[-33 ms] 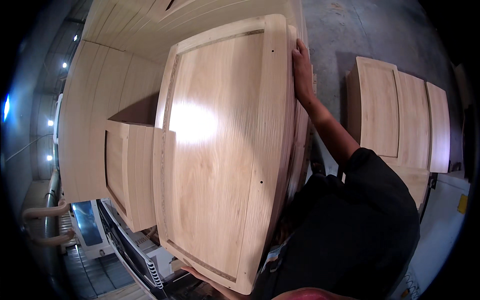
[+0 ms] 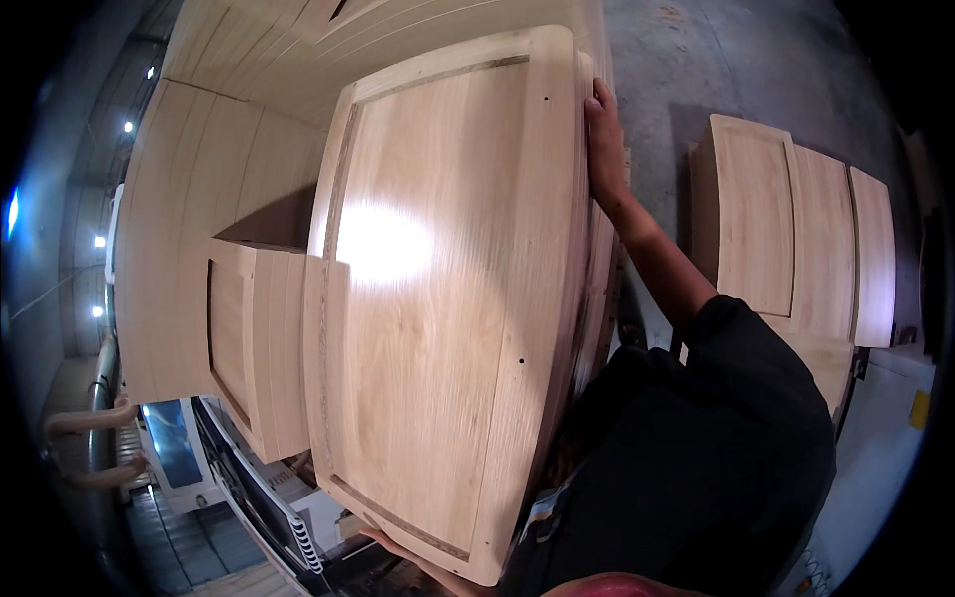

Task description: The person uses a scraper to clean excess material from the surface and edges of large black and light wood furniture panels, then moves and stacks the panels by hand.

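A large, pale wooden cabinet door (image 2: pixel 428 348) with a raised frame, a recessed middle panel and small dark holes along its right side fills the centre. It lies on top of other wooden panels, whose edges show along its right side. My right hand (image 2: pixel 605 144) grips the door's right edge near its far corner, the fingers bent against the edge. At the near end my left hand (image 2: pixel 398 550) holds the door's lower edge; part of that hand is hidden beneath the wood. Light glares off the panel's left half.
Left of the door stands a stack of smaller framed doors (image 2: pixel 274 348). Large stacks of wooden boards (image 2: pixel 189 199) rise behind it. Another stack of panels (image 2: pixel 761 219) stands on the grey floor (image 2: pixel 657 60) at the right. Machinery (image 2: pixel 264 497) is at lower left.
The door's far end and my right hand have shifted very slightly to the right. My left hand keeps its place at the near edge.
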Motion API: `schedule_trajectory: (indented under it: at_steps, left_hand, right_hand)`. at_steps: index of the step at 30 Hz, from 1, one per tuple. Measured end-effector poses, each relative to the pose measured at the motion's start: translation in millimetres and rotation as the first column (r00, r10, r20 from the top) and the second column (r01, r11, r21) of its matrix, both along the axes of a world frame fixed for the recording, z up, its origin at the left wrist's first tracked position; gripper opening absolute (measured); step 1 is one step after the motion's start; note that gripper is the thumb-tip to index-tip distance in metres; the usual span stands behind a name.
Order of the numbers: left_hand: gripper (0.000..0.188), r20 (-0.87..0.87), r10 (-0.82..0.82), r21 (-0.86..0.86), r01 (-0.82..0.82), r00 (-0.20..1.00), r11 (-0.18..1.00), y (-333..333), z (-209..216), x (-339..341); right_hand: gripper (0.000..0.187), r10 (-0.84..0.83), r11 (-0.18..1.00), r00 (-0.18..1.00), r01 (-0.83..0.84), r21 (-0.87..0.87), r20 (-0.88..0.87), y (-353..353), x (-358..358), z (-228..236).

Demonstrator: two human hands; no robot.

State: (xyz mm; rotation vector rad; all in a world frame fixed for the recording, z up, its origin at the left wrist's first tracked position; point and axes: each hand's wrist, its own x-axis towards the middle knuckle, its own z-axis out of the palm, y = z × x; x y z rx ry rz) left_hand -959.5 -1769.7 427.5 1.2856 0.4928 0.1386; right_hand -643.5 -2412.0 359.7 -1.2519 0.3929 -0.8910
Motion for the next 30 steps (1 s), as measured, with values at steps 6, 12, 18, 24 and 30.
schedule_trajectory:
  at_steps: [6,12,18,24,30]
  left_hand:
    - [0.088,-0.008,0.002,-0.007,-0.002,1.0,1.0,-10.7,-6.2,15.0]
    - [0.088,0.006,-0.025,-0.013,0.026,1.0,1.0,-15.4,-8.8,34.5]
    - [0.088,0.032,-0.036,-0.036,0.037,0.999,0.999,-13.4,-9.6,41.7]
    - [0.089,0.104,-0.098,-0.095,0.108,0.99,0.99,-7.0,-18.2,45.5]
    - [0.089,0.335,-0.183,-0.207,0.261,0.924,0.943,-15.2,-37.6,50.6]
  right_hand:
    - [0.067,-0.039,0.997,0.999,0.04,-0.062,0.006,-5.9,-3.4,0.2]
    - [0.067,-0.03,0.999,0.996,0.033,-0.037,0.08,-9.2,3.2,-9.2]
    - [0.065,-0.012,0.998,0.988,0.002,0.064,0.153,-8.0,3.8,-3.7]
    - [0.063,0.067,0.997,0.978,-0.073,0.022,0.198,0.3,-5.4,9.9]
    - [0.06,0.167,0.985,0.96,-0.17,-0.008,0.225,6.1,-18.9,14.4]
